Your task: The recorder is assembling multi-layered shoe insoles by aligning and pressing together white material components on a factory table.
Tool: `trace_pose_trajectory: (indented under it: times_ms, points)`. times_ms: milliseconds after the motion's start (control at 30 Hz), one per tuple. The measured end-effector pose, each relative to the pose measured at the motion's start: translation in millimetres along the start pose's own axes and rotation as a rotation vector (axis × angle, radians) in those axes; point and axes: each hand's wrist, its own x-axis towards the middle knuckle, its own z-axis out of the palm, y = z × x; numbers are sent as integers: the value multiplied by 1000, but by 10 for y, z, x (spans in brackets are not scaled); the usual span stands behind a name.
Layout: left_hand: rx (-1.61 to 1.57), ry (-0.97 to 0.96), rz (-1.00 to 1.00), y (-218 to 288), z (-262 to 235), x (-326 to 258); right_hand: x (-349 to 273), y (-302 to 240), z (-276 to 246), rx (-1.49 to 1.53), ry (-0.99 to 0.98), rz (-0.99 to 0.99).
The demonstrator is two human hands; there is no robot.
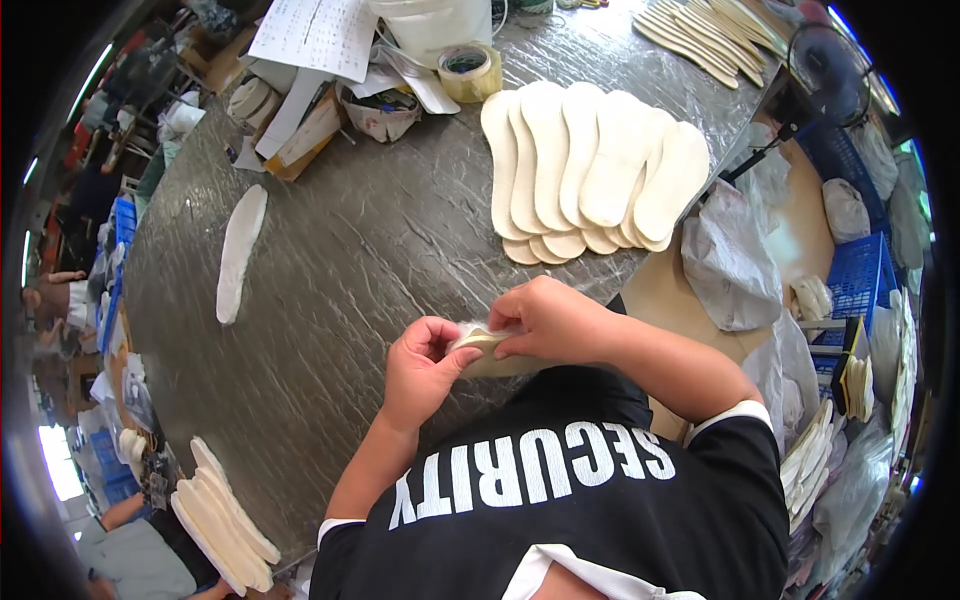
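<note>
Close to my chest, over the table's near edge, I hold a cream shoe insole [484, 350] with white fluff along its upper side. My left hand [424, 362] pinches its left end between thumb and fingers. At the other end, my right hand [545, 318] grips the same insole with fingertips pressed together. Part of the insole is hidden behind my fingers. Beyond my right hand, a fanned stack of cream insoles [610, 160] lies on the dark table [380, 230]. One fluffy white insole [241, 254] rests alone toward the left.
At the back stand a white bucket [430, 30], a roll of tape [468, 72] and a small tub of odds and ends [382, 110]. More insoles lie far right [705, 35] and near left [222, 520]. Plastic bags [730, 255] and a blue crate [860, 275] are to the right.
</note>
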Motion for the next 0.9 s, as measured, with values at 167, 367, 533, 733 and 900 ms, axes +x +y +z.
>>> trace_pose_trajectory:
  times_ms: [167, 367, 533, 733, 900]
  points:
    - [-108, -54, -48, 139, 38, -146, -74, 25, 141, 118, -54, -53]
    - [71, -244, -345, 324, 24, -203, -158, 27, 309, 122, 9, -145]
    - [214, -254, -279, 346, 67, -232, -215, 0, 336, 169, 12, -107]
    - [163, -284, -191, 203, 35, -242, -228, -9, 344, 173, -26, -92]
    - [56, -265, -272, 170, 49, -265, -211, 74, 403, 163, 7, -123]
